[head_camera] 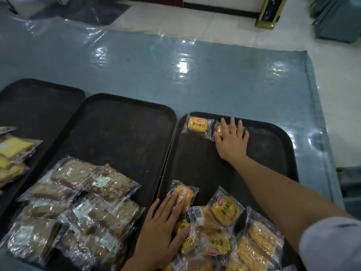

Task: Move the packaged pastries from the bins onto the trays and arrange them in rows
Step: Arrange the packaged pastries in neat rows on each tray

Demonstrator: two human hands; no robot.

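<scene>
A yellow pastry packet (221, 130) is being pressed flat under the spread right hand (231, 140) at the right tray's (273, 153) twelve o'clock rim, beside a placed packet (197, 124) at nine o'clock, while the heap (230, 231) at six o'clock is being touched by the flat left hand (164, 227), all lying on a plastic-covered table (195, 75).

One head-worn view, looking forward and down over a table.

The wide-angle camera sits above the near edge of the table (214, 75), close enough that the three dark trays (121, 122) fill the lower half and both forearms reach in from the bottom (straight lines bow toward the corners); tiled floor (224, 22) shows beyond the far edge.
</scene>
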